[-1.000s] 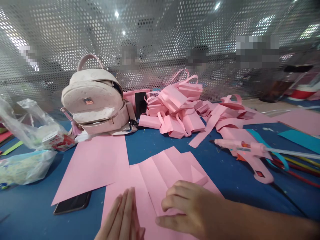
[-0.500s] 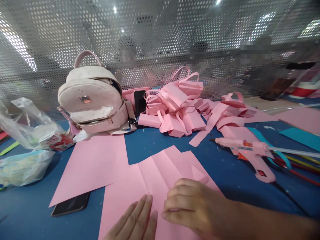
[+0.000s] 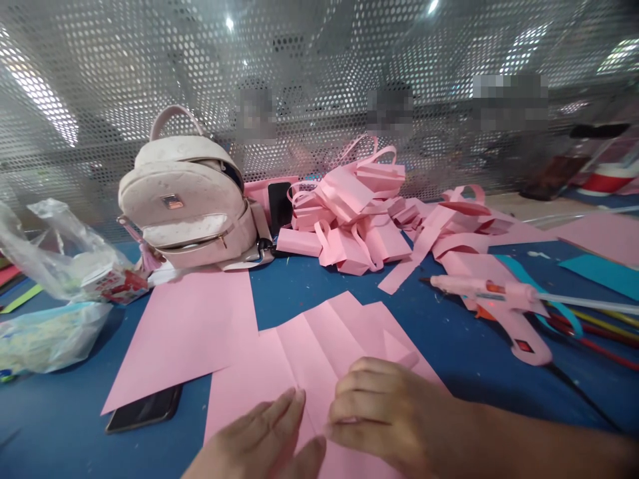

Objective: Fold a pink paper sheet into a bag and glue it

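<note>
A creased sheet of pink paper (image 3: 319, 342) lies in front of me, with several long folds running across it. My left hand (image 3: 254, 429) rests on its near part, fingers stretched out along a crease and thumb apart. Close beside it, my right hand (image 3: 374, 409) is curled, fingertips and thumb pinched together at the folded paper. What exactly is between those fingertips is partly hidden. A small folded flap (image 3: 399, 349) stands up beyond my right knuckles.
Flat pink paper (image 3: 184, 332) covers part of a phone (image 3: 144, 407) on the left. Behind stand a pale backpack (image 3: 190, 199) and a heap of folded pink paper bags (image 3: 354, 213). A pink glue gun (image 3: 499, 299) lies right. Plastic bags (image 3: 54, 332) sit far left.
My left hand has come further over the paper, its thumb shifting right toward my right hand. The right hand stays almost where it was.
</note>
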The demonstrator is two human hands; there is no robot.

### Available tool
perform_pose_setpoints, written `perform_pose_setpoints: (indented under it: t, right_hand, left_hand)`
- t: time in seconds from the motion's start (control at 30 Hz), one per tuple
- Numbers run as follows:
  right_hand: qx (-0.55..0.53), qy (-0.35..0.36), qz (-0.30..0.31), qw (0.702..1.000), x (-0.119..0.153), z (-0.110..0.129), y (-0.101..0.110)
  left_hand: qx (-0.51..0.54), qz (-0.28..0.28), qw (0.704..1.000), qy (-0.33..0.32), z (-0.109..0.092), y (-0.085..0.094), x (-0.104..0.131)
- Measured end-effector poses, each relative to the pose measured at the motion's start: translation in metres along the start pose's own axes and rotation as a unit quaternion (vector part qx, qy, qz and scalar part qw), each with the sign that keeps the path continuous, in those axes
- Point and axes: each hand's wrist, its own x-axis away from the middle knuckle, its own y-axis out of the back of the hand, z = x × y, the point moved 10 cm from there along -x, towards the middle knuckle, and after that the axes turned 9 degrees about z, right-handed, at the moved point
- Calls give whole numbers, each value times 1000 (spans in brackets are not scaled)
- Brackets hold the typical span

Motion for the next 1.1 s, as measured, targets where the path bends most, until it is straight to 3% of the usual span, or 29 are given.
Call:
perform_pose_setpoints:
  t: [0.13, 0.23, 0.43, 0.6, 1.1]
  right_hand:
    - [6, 4, -1, 1000, -1, 1, 0]
    - [11, 6, 3, 1000, 0, 1, -1]
    - [1, 7, 17, 1000, 1, -1, -3]
    - [-3, 7, 16, 1000, 0, -3, -2]
    - [30, 8, 11, 999, -2, 1, -3]
  left_hand:
    - [32, -92, 994, 39, 14, -5, 14]
    - [10, -98, 995, 17, 11, -6, 16]
    - [-24, 7, 999, -39, 9, 3, 6]
    - [-73, 45, 994, -67, 4, 3, 4]
    - [-32, 41, 997, -50, 6, 5, 2]
